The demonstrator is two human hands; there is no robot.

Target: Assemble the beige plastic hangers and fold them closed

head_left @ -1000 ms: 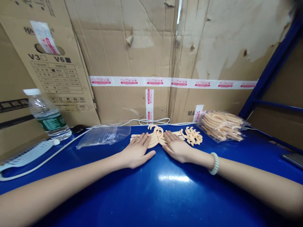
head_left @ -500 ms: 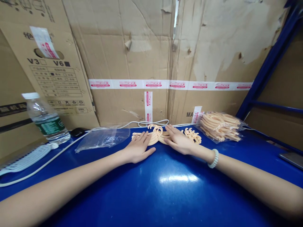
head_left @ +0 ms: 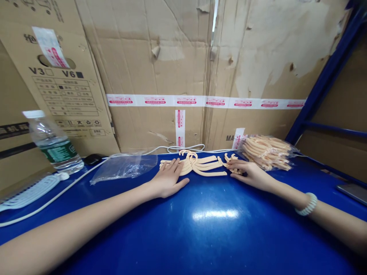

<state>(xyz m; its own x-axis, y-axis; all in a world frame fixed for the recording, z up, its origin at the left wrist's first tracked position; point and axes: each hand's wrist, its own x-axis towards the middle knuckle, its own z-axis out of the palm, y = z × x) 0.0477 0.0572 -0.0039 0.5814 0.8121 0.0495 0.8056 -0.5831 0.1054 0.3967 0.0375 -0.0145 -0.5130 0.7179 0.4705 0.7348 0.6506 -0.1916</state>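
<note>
Several beige plastic hangers with curved hooks lie overlapped on the blue table. My left hand rests flat over their left arms, fingers stretched out and thumb apart, hiding part of them. To the right of the hangers is a small heap of curved beige hook pieces. My right hand bends its fingers and thumb around this heap and covers much of it. Exactly how many pieces are between the fingers is hidden.
A clear bag of beige hangers lies at the back right. A flat clear plastic bag, a white cable, a water bottle and a pale hairbrush are on the left. Cardboard stands behind. A phone lies far right.
My right hand has moved right, off the hangers' right arms and onto the heap of hook pieces, with its fingers now bent. My left hand stays in place.
</note>
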